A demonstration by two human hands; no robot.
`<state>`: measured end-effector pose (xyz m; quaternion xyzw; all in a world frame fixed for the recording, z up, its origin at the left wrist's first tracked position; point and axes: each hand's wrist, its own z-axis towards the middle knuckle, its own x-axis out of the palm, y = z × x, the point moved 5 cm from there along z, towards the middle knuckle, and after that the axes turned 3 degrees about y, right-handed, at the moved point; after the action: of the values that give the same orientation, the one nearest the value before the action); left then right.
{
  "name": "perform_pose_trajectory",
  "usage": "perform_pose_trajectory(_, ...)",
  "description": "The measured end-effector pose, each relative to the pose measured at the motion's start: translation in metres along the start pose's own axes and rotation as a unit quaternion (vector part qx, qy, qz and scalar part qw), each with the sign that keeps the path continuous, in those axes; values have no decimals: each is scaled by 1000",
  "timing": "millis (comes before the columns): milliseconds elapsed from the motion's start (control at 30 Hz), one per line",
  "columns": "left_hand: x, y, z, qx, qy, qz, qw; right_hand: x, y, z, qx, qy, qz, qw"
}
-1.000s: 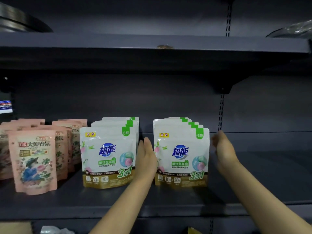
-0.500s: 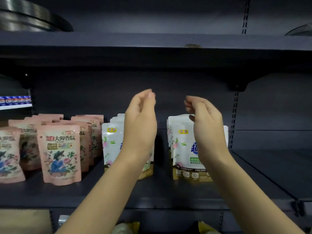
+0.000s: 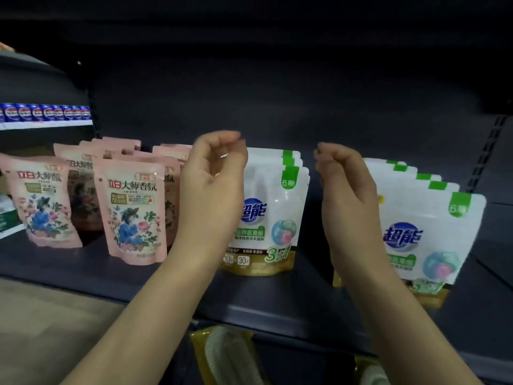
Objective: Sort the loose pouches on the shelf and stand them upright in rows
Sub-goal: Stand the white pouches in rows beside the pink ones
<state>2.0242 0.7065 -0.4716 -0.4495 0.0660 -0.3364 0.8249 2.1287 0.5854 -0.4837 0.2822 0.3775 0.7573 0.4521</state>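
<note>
Two rows of white detergent pouches stand upright on the dark shelf [image 3: 277, 298]: one row [image 3: 274, 218] in the middle and one row [image 3: 427, 232] to the right. Pink floral pouches [image 3: 133, 209] stand in rows on the left, with another pink front pouch [image 3: 41, 201] at the far left. My left hand [image 3: 213, 190] hovers in front of the middle white row, fingers loosely curled, holding nothing. In front of the right white row my right hand [image 3: 347, 195] is raised the same way, also holding nothing. Neither hand touches a pouch.
A shelf board runs overhead in shadow. A slotted upright [image 3: 485, 154] stands at the back right, with bare shelf beyond it. Yellow packs [image 3: 222, 354] lie on the shelf below. Blue packages [image 3: 44, 112] line a neighbouring shelf at the far left.
Both hands have lifted off the sides of the right white row and now hover in front of the white pouches. The camera has moved closer and turned left.
</note>
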Motion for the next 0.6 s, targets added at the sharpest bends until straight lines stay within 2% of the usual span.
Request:
perform_pose_trajectory(267, 3, -11, 47, -33, -43, 18, 998, 15, 15, 47, 43, 16, -61, 997)
perform_pose_trajectory(367, -15, 8, 51, -40, -46, 38, 997, 17, 5, 44, 43, 0, -70, 997)
perform_pose_trajectory(467, -38, 52, 48, -114, -11, 4, 993, 19, -21, 31, 44, -11, -72, 996)
perform_pose_trajectory(533, -46, 80, 44, -158, 29, -20, 987, 22, -45, 21, 75, -14, -51, 996)
perform_pose_trajectory(600, -52, 100, 37, -186, 37, -41, 981, 28, -64, 12, 101, -4, -47, 994)
